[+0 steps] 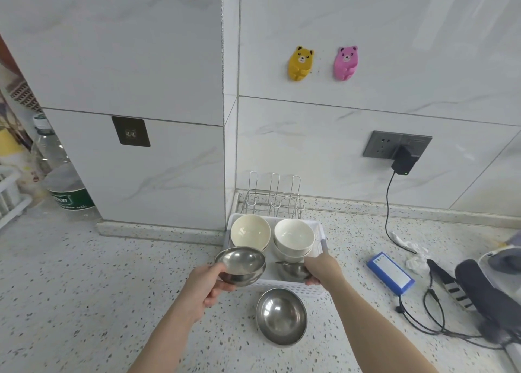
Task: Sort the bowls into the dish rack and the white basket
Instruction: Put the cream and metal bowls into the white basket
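Observation:
A white basket stands on the speckled counter in the wall corner, with a wire dish rack behind it. Inside the basket sit a cream bowl at the back left and stacked white bowls at the back right. My left hand holds a steel bowl above the basket's front left corner. My right hand grips a second steel bowl low in the basket's front right. A third steel bowl rests on the counter in front of the basket.
A blue battery pack lies right of the basket, with black cables and a dark bundle beyond. A charger hangs from the wall socket. A large water bottle stands at the far left.

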Demonstrator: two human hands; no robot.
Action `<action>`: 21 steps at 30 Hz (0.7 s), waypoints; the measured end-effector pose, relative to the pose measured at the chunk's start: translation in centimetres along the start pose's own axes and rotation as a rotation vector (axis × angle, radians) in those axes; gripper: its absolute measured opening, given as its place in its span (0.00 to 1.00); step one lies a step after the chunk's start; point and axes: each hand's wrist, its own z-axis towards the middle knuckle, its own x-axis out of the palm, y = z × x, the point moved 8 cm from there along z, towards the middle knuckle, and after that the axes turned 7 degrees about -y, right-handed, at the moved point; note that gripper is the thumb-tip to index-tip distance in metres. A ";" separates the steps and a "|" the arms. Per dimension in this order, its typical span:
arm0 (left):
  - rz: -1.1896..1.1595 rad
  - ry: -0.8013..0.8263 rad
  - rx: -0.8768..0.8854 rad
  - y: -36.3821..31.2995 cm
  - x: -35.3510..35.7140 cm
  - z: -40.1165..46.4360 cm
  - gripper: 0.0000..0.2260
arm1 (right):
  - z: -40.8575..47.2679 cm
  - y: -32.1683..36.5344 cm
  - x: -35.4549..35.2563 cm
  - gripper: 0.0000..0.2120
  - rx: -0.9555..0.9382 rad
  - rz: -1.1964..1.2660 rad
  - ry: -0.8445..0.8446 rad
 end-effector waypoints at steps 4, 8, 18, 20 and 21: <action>0.108 0.018 -0.022 -0.7 0.1 0.5 0.09 | -1.4 1.1 -2.3 0.24 -0.107 -0.319 -0.212; 0.174 0.044 -0.039 -1.9 0.6 1.3 0.09 | -3.6 3.5 -1.2 0.15 -0.374 0.049 -0.126; 0.212 0.083 -0.124 -2.9 1.9 2.3 0.11 | -6.4 4.9 3.1 0.11 -0.493 0.323 0.285; 0.235 0.080 -0.118 -3.0 1.9 2.3 0.11 | -6.2 5.2 3.1 0.06 -0.495 0.348 0.276; 0.264 0.074 -0.110 -3.0 1.9 2.3 0.11 | -6.1 5.4 3.1 0.05 -0.501 0.355 0.271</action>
